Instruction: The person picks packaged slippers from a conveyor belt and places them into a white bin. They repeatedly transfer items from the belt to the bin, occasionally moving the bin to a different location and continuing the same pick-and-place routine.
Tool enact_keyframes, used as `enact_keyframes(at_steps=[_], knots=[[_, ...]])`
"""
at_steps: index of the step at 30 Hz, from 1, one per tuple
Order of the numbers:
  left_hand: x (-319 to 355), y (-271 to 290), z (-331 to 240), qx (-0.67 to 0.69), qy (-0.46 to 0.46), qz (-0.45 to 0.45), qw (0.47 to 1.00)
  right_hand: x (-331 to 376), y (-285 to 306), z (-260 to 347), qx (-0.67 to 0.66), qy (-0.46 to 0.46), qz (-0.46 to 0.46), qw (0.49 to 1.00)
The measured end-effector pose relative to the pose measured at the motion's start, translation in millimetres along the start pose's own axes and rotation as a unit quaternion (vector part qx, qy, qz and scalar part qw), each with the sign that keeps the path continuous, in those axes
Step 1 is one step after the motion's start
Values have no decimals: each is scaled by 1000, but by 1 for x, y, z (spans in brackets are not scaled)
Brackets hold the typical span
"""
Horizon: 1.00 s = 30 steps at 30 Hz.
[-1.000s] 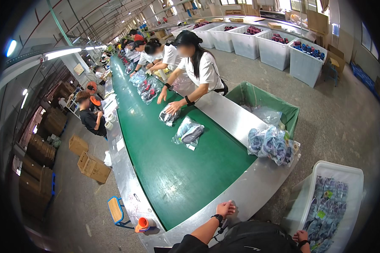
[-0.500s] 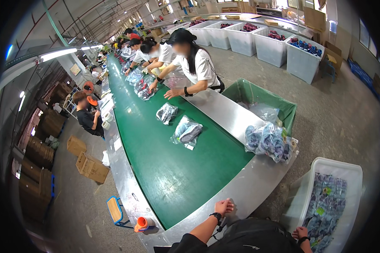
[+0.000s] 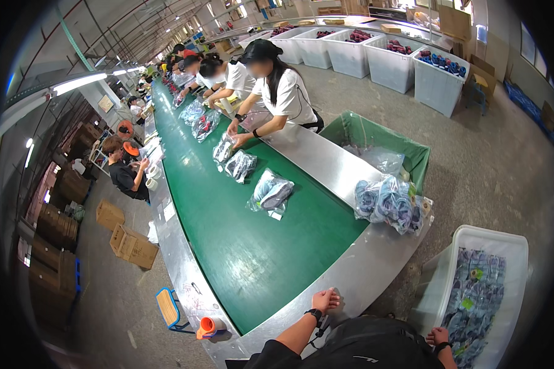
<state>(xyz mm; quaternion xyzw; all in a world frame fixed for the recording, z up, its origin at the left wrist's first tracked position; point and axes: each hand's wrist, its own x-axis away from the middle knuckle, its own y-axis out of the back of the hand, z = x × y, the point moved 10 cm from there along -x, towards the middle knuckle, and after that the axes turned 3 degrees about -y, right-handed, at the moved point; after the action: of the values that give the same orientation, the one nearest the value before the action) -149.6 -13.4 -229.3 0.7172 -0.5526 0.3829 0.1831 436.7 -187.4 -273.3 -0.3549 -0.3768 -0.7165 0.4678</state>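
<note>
My left hand [image 3: 325,299], with a dark wristband, rests on the metal edge [image 3: 357,277] at the near end of the green conveyor belt [image 3: 246,246]. Its fingers are curled in, and nothing shows in them. My right hand [image 3: 437,336] is lower right, fingers bent closed, beside a white plastic bin [image 3: 426,289] full of bagged shoes [image 3: 474,301]. I see nothing in that hand. On the belt ahead lie a clear bag of grey shoes [image 3: 271,190] and, beyond it, another bagged pair [image 3: 240,166]. Several bagged blue shoes [image 3: 388,203] sit on the metal ledge to the right.
Across the belt, a co-worker in white [image 3: 283,92] handles a bagged pair [image 3: 223,147]. A green-lined container [image 3: 412,154] stands right of the belt. Orange cups [image 3: 209,326] and a small stool [image 3: 169,309] are at lower left. White bins [image 3: 440,86] line the back.
The co-worker has brought another bagged pair beside the two on the belt, both hands now on it. My hands stay in place; the view has shifted slightly.
</note>
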Motion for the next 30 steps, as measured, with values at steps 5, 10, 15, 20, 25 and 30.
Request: enact_keyframes(at_steps=[5,10,15,20,25,30], knots=[[1,1,-1,-1,-1,1,1000,0,-3,0,-1,2,10,1000],[1,1,-3,0,2,2,1000,4,-4,0,5,2,2,1000],[2,0,-4,-5,6,10,1000,9,-1,0,18,2,-14,1000],[2,-1,-6,-17,31,25,999,11,2,-1,1,2,3,1000],[-7,-1,-19,-55,63,58,995,12,10,0,5,-1,-2,1000],[-37,5,-64,-86,19,55,995,16,17,6,27,5,-27,999]])
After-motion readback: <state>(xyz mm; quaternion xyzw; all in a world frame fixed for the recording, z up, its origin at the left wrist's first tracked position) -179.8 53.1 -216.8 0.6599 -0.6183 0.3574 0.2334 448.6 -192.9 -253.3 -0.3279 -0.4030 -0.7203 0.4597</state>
